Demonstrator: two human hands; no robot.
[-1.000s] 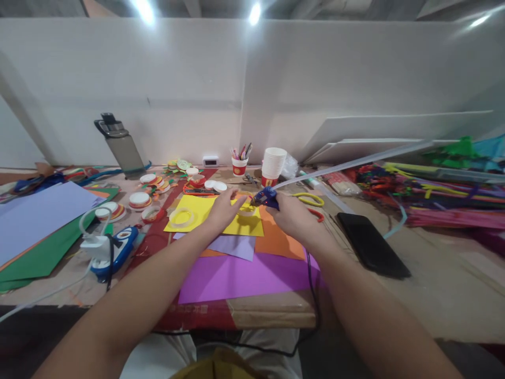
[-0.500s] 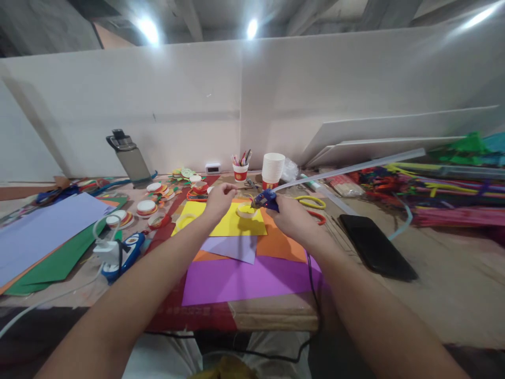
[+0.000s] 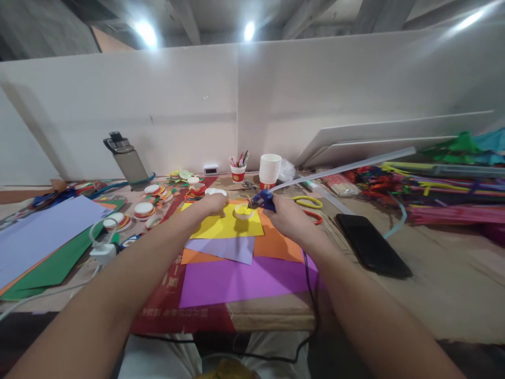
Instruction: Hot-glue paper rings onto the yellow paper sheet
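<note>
My right hand [image 3: 281, 211] is closed around a blue glue gun [image 3: 262, 200], with a long translucent stick running out of its back to the upper right. The gun's tip is beside a small round white ring [image 3: 244, 211] on the yellow paper [image 3: 221, 230]. My left hand [image 3: 213, 205] reaches over the left part of that paper, near a white disc [image 3: 216, 192]; what its fingers hold, if anything, is too small to tell. Lilac paper [image 3: 232, 247], orange paper [image 3: 276, 239] and purple paper [image 3: 252, 279] lie nearer me.
A black phone [image 3: 373, 245], yellow-handled scissors [image 3: 307, 202] and pipe cleaners [image 3: 453, 215] are at the right. Stacked cups [image 3: 270, 168] and a pen cup [image 3: 238, 173] stand behind. At the left are a bottle [image 3: 130, 164], paper sheets [image 3: 51, 231] and a white plug [image 3: 103, 253].
My left hand has moved left and lower, toward the left part of the yellow paper. My right hand still holds the glue gun near the ring. The view has shifted slightly.
</note>
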